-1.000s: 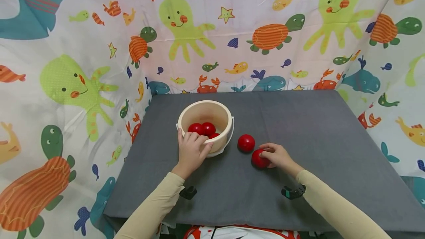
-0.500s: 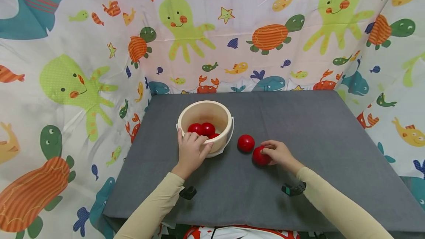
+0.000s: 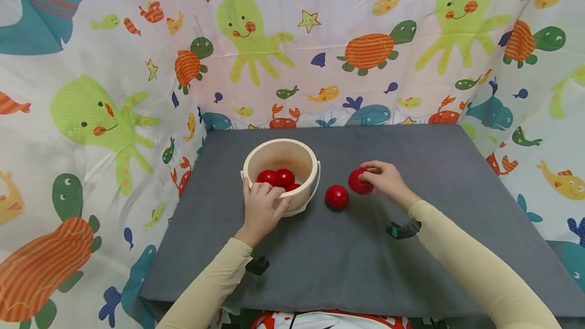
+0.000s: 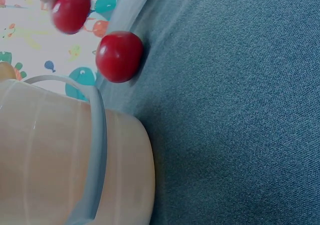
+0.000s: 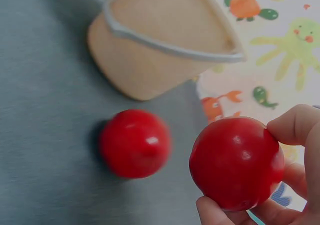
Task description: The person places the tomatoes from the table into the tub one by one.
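Note:
A cream bucket (image 3: pixel 299 198) with a pale handle stands on the table, several glossy red apples (image 3: pixel 285 177) inside it. My left hand (image 3: pixel 262 209) grips its near rim, fingers over the edge and thumb along the outside. That hand is out of sight in the left wrist view, where the bucket's side (image 4: pixel 50 150) fills the lower left. My right hand (image 3: pixel 387 183) holds a red apple (image 5: pixel 237 162) between thumb and fingertips, raised off the table. Another red apple (image 3: pixel 336 197) lies on the cloth between the bucket and my right hand.
Grey cloth (image 3: pixel 439 176) covers the table. A white curtain (image 3: pixel 320 85) printed with sea animals hangs behind the table and along both sides. Dark bands (image 3: pixel 404 229) sit at both wrists.
My right hand has lifted its red apple off the table and moved it away from the body, up beside the apple left lying. The left hand stays on the bucket's rim.

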`<control>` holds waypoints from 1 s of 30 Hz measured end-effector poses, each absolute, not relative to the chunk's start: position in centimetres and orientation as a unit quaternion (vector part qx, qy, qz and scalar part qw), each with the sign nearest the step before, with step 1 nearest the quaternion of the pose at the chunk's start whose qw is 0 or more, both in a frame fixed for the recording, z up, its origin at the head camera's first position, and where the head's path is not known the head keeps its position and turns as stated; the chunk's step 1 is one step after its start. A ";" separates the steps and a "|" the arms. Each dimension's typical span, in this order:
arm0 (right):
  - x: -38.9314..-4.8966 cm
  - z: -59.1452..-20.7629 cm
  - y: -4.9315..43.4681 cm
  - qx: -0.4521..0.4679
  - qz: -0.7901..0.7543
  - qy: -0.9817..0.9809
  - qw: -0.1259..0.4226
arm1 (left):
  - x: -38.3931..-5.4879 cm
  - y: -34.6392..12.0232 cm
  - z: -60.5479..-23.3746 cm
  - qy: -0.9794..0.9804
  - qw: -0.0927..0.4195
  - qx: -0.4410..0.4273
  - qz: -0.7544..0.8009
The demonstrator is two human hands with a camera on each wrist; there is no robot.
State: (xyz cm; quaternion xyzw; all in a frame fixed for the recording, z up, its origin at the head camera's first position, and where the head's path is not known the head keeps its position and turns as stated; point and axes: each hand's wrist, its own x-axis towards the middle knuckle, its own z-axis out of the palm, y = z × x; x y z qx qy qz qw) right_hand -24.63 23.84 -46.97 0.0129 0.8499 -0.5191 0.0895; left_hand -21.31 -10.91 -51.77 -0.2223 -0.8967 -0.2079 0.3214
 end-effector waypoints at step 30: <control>-29.3 -36.7 12.6 -0.041 -0.544 0.837 0.045 | -21.6 -10.9 -52.1 -0.892 0.329 -0.224 -0.215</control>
